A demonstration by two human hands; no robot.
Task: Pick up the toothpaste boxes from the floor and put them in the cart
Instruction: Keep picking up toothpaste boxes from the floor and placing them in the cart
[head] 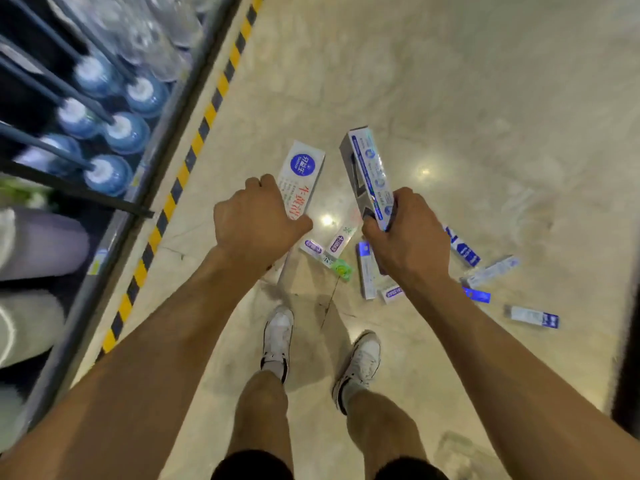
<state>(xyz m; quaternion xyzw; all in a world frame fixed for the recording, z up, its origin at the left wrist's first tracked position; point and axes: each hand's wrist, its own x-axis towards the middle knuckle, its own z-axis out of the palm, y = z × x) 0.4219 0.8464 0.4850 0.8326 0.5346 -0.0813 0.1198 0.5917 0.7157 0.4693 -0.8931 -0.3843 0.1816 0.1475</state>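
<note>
My left hand (254, 216) is closed around one end of a white cardboard toothpaste box with a blue disc (300, 176), and my right hand (403, 233) clamps a silver-blue toothpaste box (369, 169) the same way, leaving the lengths free to drop into the cart (not in view). More small toothpaste boxes (367, 271) lie scattered on the glossy beige floor (485, 98) by my white sneakers (277, 336).

**Lighting and image quality: head view**

Illumination is even, warm and moderately bright, coming from overhead. Two small specular glare spots sit on the polished floor (485, 98) at centre frame, between the hands. Soft, short shadows fall beneath the shoes (278, 337) (lower centre). The upper left of the frame shows heavy motion blur: the water bottles (126, 133) and the rack bars smear into streaks. The centre is sharper, though print on the boxes is only partly legible. Wide-angle distortion bends the striped floor tape (194, 147) and stretches both forearms at the lower corners. The right edge darkens.
</note>
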